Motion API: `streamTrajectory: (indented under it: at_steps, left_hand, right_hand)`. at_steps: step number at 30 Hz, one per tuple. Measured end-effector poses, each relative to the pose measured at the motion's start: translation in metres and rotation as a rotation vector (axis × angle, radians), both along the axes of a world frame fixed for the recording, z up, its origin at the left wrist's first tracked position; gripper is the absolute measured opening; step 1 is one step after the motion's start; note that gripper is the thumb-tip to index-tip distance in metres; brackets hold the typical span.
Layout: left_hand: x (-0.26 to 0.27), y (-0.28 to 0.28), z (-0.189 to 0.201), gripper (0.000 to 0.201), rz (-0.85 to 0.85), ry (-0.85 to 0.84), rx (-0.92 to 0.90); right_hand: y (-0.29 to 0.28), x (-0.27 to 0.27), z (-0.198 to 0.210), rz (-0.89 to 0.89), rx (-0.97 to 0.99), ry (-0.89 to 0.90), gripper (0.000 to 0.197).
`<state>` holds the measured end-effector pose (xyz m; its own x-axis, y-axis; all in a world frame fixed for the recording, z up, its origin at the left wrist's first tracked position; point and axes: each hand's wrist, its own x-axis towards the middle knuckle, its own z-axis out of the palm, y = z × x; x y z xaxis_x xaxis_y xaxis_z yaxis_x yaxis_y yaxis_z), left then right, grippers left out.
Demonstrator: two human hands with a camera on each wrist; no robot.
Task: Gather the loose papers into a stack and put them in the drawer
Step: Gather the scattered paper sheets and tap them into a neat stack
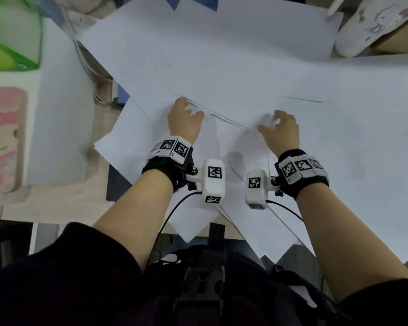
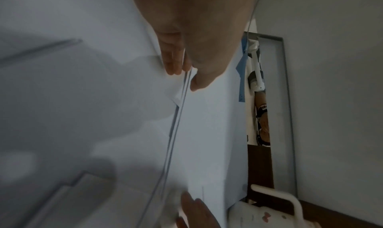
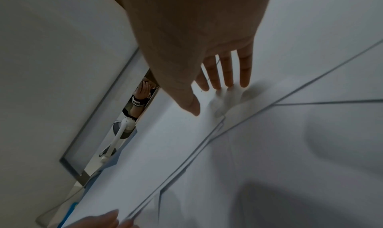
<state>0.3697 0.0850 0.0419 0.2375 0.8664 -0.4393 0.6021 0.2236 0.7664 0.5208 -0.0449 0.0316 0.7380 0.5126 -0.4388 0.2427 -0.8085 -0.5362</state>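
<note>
Several loose white papers (image 1: 233,74) lay fanned across the tabletop (image 1: 64,198), overlapping at odd angles, with corners hanging past the near edge toward the person's lap. No drawer was visible in any view.

The left hand (image 1: 185,121) rested near the middle of the spread, and the left wrist view showed its grip closed on the edges of a few sheets, thumb on one side and fingers (image 2: 172,62) on the other. The right hand (image 1: 280,130) lay just beside it on the top sheet, its grip apart, fingers (image 3: 228,70) straight and spread, tips touching the paper.

A white mug (image 1: 372,22) with a cartoon print stood at the far right, touching or overlapping the paper edge. A green object (image 1: 7,38) and a pink case (image 1: 3,140) sat at the left, apart from the pile.

Risks, as a judgement: dragging the sheets together might catch and tip the mug. Sheets overhanging the near edge could slide to the floor. A flat palm pressing while the other hand pulled could crease or buckle the paper, and a pinch on only a few sheets could leave others behind.
</note>
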Motion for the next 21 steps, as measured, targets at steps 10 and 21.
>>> streamTrajectory:
  at_steps: [10,21]
  left_hand:
    - [0.026,0.012,-0.011,0.045,0.517,-0.467,-0.433]
    - [0.059,0.005,0.001,0.021,0.295,-0.446,-0.346]
  right_hand:
    - [0.032,0.023,-0.003,-0.183,0.192,0.190,0.069]
    - [0.015,0.033,0.005,-0.103,0.225,0.346,0.063]
